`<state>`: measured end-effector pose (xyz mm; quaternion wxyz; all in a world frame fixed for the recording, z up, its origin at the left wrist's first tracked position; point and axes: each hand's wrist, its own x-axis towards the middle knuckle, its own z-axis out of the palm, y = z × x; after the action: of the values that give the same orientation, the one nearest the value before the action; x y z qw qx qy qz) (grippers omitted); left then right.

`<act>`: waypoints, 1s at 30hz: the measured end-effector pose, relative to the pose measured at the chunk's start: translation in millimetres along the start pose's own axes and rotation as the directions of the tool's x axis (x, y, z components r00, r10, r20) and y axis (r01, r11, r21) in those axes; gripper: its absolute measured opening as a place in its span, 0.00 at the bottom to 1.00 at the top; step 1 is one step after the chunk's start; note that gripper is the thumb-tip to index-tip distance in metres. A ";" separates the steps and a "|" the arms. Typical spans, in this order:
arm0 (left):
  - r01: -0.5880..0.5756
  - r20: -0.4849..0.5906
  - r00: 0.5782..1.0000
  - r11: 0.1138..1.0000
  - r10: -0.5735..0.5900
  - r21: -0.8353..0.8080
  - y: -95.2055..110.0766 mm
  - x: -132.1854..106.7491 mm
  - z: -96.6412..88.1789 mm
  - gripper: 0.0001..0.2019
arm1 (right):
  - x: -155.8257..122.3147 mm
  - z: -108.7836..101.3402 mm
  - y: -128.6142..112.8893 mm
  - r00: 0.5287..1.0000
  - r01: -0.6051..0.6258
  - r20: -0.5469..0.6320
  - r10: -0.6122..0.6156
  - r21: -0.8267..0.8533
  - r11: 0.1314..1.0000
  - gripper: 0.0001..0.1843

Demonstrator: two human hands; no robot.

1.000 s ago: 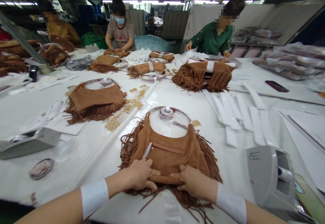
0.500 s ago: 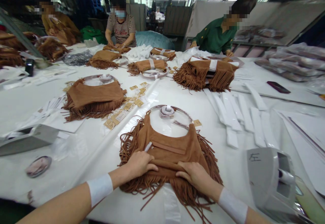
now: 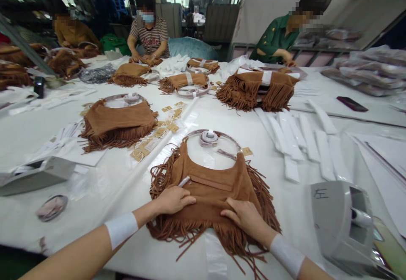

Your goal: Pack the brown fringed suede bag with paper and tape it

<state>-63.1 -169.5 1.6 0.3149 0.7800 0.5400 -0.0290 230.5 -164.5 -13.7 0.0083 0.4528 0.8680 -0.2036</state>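
A brown bag (image 3: 209, 178) lies flat on the white table (image 3: 123, 204), close to the near edge and about halfway between the sides. Its round handle (image 3: 230, 136) points to the far edge, and its long fringe (image 3: 266, 199) spills out on both sides and down toward the near edge.

The left hand (image 3: 174, 199) and the right hand (image 3: 244, 214) are apart. Both touch the low part of the bag, one on each side of its middle, with brown cloth showing between them. I cannot tell if the fingers pinch the cloth or just press on it.

White table shows all along the left side of the bag, so there is room to slide that way, up to a small pink roll (image 3: 52, 208) and a gray tape holder (image 3: 34, 176) near the left. On the right the gap is smaller: white strips (image 3: 312, 144) lie past the bag's top corner, and another gray box (image 3: 333, 225) sits near the right corner of the near edge.
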 end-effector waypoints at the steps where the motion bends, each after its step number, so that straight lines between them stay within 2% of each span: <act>1: 0.005 0.002 1.000 1.000 -0.005 -0.001 -0.6 2.9 0.3 0.27 | 0.4 0.8 0.8 1.000 0.003 -0.007 -0.003 -0.001 1.000 0.17; 6: 0.093 -0.024 0.996 0.993 -0.092 0.073 4.5 10.1 4.2 0.30 | 1.9 5.7 5.0 0.999 0.008 -0.031 -0.009 -0.027 1.000 0.22; 10: 0.132 -0.123 0.985 0.986 -0.120 0.097 8.0 -1.9 12.7 0.25 | 1.4 8.5 7.0 0.998 0.006 -0.063 -0.008 -0.019 1.000 0.24; 14: 0.079 -0.267 0.963 0.980 -0.028 0.182 5.1 -20.4 28.2 0.17 | 1.2 10.7 9.7 0.997 0.017 -0.072 -0.018 -0.013 1.000 0.24; 16: 0.060 -0.308 0.951 0.962 0.026 0.267 3.5 -26.2 34.5 0.17 | 1.7 10.8 10.2 0.997 0.027 -0.070 -0.028 -0.005 1.000 0.25; 19: 0.083 -0.360 0.933 0.951 0.032 0.299 1.8 -27.0 38.3 0.21 | 2.2 9.5 8.7 0.997 0.039 -0.070 -0.038 0.015 0.999 0.29; 21: 0.083 -0.357 0.934 0.959 0.020 0.270 0.5 -23.1 37.8 0.23 | 2.4 8.5 6.7 0.997 0.031 -0.077 -0.029 0.021 0.999 0.31; 23: 0.061 -0.310 0.950 0.965 0.022 0.256 -0.9 -17.4 35.7 0.25 | 2.6 8.3 4.6 0.996 0.012 -0.088 -0.010 0.021 1.000 0.32; 26: 0.019 -0.221 0.974 0.951 0.052 0.307 -1.3 -8.6 31.0 0.26 | 3.0 9.1 2.1 0.994 -0.029 -0.107 0.031 0.015 0.999 0.32; 30: 0.010 -0.154 0.987 0.922 0.054 0.388 -0.4 1.4 25.9 0.28 | 2.3 11.5 -0.4 0.984 -0.064 -0.168 0.059 -0.026 0.998 0.31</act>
<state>-55.2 -181.7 -19.9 0.1102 0.8325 0.5387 -0.0684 226.9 -167.1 -24.5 -0.0513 0.4946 0.8544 -0.1509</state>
